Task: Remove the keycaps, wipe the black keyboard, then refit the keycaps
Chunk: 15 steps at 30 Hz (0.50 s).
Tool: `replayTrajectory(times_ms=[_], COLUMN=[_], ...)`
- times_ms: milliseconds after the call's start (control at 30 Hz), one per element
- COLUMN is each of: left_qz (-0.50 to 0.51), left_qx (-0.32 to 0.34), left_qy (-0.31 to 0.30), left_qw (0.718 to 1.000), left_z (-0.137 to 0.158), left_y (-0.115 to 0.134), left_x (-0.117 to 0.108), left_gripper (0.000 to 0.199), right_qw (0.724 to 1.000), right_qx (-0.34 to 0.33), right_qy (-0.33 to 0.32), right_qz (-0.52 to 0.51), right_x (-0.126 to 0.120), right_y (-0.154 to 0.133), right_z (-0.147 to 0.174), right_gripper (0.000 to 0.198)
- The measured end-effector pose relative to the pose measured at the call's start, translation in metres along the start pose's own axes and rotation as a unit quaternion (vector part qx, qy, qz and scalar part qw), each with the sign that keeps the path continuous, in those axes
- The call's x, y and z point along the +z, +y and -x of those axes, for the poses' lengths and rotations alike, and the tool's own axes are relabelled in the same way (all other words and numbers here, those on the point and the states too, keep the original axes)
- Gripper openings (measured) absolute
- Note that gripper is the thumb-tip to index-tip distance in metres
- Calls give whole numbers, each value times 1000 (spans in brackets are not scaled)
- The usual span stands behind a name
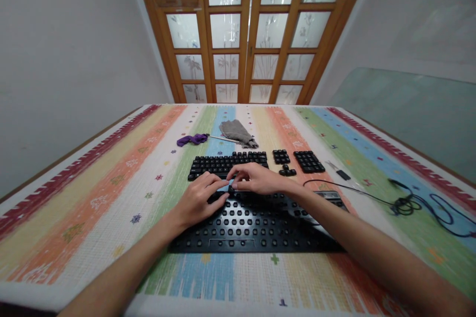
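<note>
A black keyboard base (245, 230) lies before me on the striped cloth, most of its key posts bare. Over its far edge my left hand (201, 197) rests with fingers stretched and the thumb apart, nothing visible between them. My right hand (256, 178) reaches across the far side of the base, its fingers curled and closed near a small black keycap (231, 190) at the far row. What the right fingertips hold, if anything, is too small to make out. Just past both hands stands a block of loose black keycaps (211, 164), partly hidden by them.
More keycap groups lie at the right: arrow keys (287, 171), a small block (281, 157) and a number-pad block (309, 161). Nearby are a black-handled tool (342, 175) and a coiled cable (405, 204). Behind sit a grey cloth (240, 132) and a purple cloth (192, 139).
</note>
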<state>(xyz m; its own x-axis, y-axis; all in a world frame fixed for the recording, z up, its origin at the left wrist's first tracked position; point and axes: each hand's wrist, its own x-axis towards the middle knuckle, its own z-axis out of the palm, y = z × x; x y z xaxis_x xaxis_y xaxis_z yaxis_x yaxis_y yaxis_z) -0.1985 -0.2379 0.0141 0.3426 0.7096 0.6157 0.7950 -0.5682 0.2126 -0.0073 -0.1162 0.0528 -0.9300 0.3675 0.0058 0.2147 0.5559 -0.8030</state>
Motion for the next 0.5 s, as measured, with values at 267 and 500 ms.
replayTrajectory(times_ms=[267, 500], left_qz=[13, 17], left_qx=[2, 3], left_qy=[-21, -33], left_qw=[1000, 999], left_z=[1, 1], left_y=[1, 1], left_x=[3, 4], left_gripper=[23, 15], right_qw=[998, 993], right_qx=[4, -5], right_qy=[6, 8], right_qz=[69, 120], right_x=[4, 11], right_y=[-10, -16], right_z=[7, 6], right_gripper=[20, 20])
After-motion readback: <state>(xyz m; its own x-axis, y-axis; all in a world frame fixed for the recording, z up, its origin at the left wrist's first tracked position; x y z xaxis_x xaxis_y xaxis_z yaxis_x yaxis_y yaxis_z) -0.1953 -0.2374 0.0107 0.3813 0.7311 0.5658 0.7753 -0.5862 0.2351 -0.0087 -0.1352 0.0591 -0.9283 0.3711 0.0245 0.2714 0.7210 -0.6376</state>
